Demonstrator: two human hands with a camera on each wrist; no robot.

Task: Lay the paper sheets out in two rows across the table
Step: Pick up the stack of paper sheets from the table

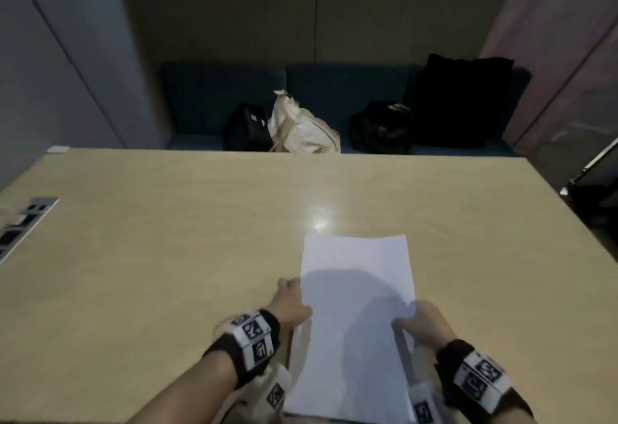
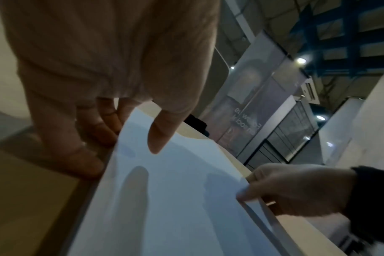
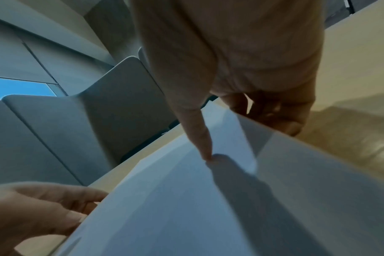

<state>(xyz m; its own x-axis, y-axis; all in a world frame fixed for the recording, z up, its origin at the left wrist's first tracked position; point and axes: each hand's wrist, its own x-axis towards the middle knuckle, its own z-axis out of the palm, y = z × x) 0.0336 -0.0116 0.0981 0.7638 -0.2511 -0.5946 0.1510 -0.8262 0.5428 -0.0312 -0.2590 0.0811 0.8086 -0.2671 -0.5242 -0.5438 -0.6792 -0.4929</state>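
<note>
A stack of white paper sheets (image 1: 357, 290) is held lengthwise over the near middle of the light wooden table (image 1: 167, 223). My left hand (image 1: 292, 303) grips the stack's left edge, with the thumb (image 2: 160, 135) on top and the fingers (image 2: 92, 138) underneath. My right hand (image 1: 419, 321) pinches the right edge, thumb (image 3: 201, 136) on top, and one sheet edge (image 2: 259, 213) is lifted apart from the others there. In the wrist views the paper (image 3: 208, 207) bows slightly between the two hands. The stack's near end is cut off by the frame.
A socket panel (image 1: 23, 219) is set into the table at the left. A small white object (image 1: 57, 149) lies at the far left corner. Behind the table, a dark bench (image 1: 207, 96) carries a black bag (image 1: 247, 129), a cream bag (image 1: 301, 129) and further black bags (image 1: 381, 126). Grey chairs (image 3: 77, 121) stand beside the table.
</note>
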